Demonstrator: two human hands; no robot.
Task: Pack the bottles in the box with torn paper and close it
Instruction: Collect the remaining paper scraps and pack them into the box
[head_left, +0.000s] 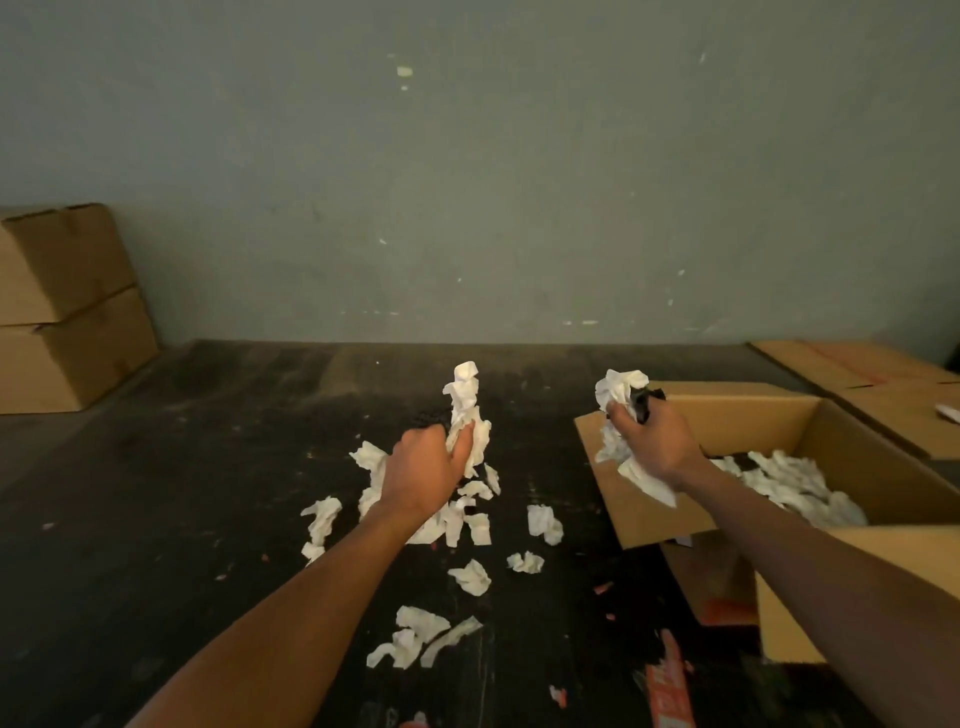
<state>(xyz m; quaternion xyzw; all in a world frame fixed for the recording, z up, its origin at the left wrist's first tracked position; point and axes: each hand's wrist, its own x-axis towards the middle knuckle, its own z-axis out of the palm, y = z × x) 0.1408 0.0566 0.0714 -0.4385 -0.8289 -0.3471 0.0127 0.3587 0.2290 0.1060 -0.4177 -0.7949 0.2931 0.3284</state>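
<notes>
An open cardboard box (649, 514) stands at the right, with crumpled white paper (795, 483) filling its inside; dark shapes show between the pieces, too unclear to name. My right hand (652, 447) grips a bunch of torn white paper (621, 392) above the box's near left corner. My left hand (423, 470) grips another bunch of torn paper (465, 405), lifted above a scatter of white paper scraps (467, 519) on the dark floor. No bottle is plainly visible.
Two stacked closed cardboard boxes (62, 306) stand at the far left against the grey wall. Flat cardboard sheets (872, 384) lie at the far right. More paper scraps (415, 636) and a torn orange and dark wrapper (670, 686) lie on the floor nearby.
</notes>
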